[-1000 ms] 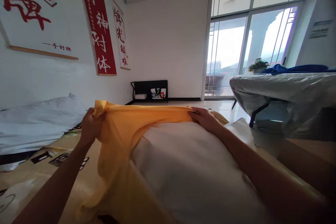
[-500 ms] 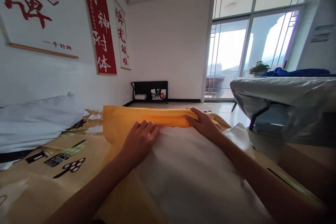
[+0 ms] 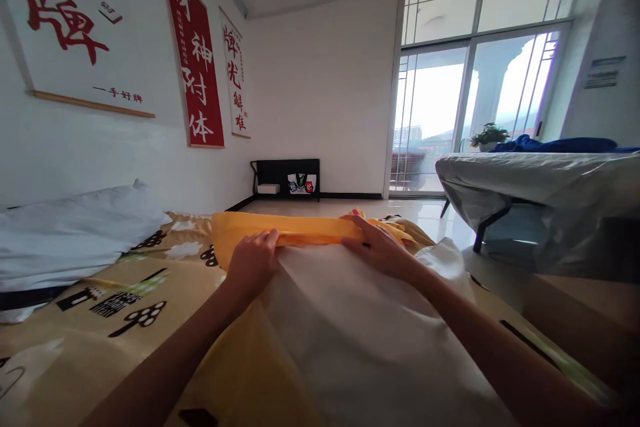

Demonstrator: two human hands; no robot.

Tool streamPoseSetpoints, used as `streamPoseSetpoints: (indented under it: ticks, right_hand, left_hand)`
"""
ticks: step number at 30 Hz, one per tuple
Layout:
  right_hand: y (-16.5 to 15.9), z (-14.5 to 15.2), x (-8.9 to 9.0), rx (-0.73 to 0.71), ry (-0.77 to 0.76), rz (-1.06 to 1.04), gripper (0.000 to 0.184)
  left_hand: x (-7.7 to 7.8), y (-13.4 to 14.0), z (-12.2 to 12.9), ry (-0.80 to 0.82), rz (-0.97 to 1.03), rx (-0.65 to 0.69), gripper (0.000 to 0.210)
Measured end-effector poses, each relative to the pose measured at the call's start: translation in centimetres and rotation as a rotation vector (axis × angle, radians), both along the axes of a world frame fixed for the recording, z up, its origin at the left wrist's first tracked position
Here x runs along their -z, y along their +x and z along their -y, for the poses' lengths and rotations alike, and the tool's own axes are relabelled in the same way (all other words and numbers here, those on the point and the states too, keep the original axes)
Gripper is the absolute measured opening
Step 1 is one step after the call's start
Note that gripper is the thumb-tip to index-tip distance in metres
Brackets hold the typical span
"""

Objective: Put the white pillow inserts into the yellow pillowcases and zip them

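Cloth (image 3: 315,227): at far end of pillow (image 3: 360,320), long edge running L–R btwn hands. L hand (image 3: 253,260) curled on edge; R hand (image 3: 377,247) pinching it; neither clearly nearer.

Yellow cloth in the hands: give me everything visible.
The yellow cloth is orange-yellow, soft-looking fabric, stretched sideways in a folded band beyond the white cushion-like thing. The left hand and right hand grip its near edge. It bunches past the right hand; a shaded part shows below the left arm. Its full shape is hidden.
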State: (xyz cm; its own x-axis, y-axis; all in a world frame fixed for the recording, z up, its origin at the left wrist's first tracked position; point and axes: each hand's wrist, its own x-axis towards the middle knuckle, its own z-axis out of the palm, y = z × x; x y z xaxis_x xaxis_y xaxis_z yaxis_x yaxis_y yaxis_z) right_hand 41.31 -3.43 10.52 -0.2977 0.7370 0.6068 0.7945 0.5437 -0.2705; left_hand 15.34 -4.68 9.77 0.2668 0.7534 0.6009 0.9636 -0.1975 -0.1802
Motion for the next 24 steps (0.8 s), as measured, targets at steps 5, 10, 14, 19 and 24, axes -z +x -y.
streamPoseSetpoints:
  ticks: [5, 10, 14, 19, 24]
  right_hand:
    - [2.0, 2.7, 3.7, 0.041, 0.122, 0.208, 0.079]
    - [4.0, 3.1, 7.8, 0.074, 0.15, 0.256, 0.078]
    - [1.6, 3.2, 8.9, 0.018, -0.021, 0.202, 0.085]
    - [-2.6, 4.7, 9.3, -0.116, -0.148, 0.241, 0.066]
    - [-4.8, 6.3, 9.0, -0.245, -0.129, 0.341, 0.069]
  left_hand:
    - [1.4, 0.2, 0.6, 0.03, 0.033, 0.089, 0.018]
    - [2.2, 0.3, 1.2, 0.266, -0.016, 0.225, 0.013]
    - [2.1, 1.1, 2.2, 0.426, -0.049, 0.269, 0.009]
    - [1.8, 2.1, 1.4, 0.268, -0.122, 0.217, 0.006]
    - [1.9, 3.4, -1.6, -0.044, -0.02, 0.109, 0.026]
